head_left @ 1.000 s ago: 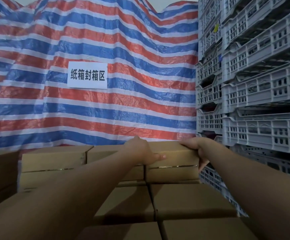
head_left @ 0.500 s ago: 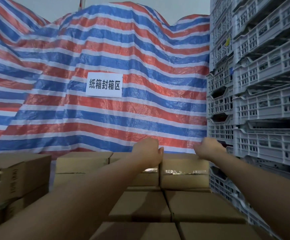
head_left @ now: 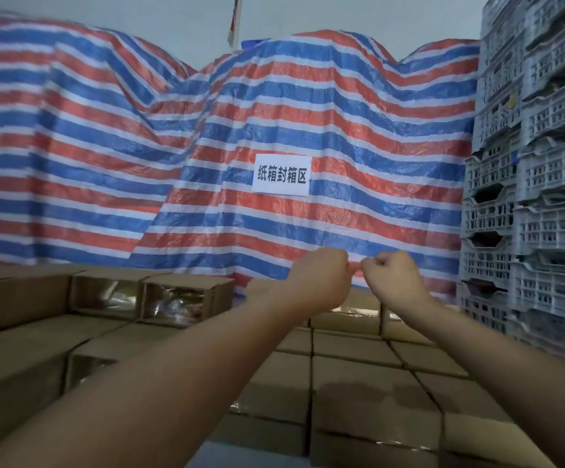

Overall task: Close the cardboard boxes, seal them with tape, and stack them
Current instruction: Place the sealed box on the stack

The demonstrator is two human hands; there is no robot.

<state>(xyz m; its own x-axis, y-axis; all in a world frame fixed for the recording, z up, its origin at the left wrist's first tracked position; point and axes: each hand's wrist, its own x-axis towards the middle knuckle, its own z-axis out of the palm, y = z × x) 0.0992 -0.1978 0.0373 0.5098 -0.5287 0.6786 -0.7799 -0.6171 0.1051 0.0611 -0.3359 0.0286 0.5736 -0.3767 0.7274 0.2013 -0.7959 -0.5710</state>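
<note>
Sealed cardboard boxes [head_left: 369,393] lie packed in rows below my arms, with clear tape glinting on their seams. The farthest box [head_left: 345,320] sits against the striped tarp. My left hand [head_left: 321,282] and my right hand [head_left: 394,276] hover just above that far row. Both are curled into loose fists, knuckles almost touching, and nothing shows in either one. More taped boxes [head_left: 173,300] stand stacked higher at the left.
A red, white and blue striped tarp [head_left: 207,163] with a white paper sign [head_left: 281,175] forms the back wall. Grey plastic crates [head_left: 544,197] tower at the right, close beside the box stack. A tall box pile [head_left: 14,366] stands at the left.
Both hands have let go of the far right box and risen off it, curling into fists close together. The view has tilted up and turned left.
</note>
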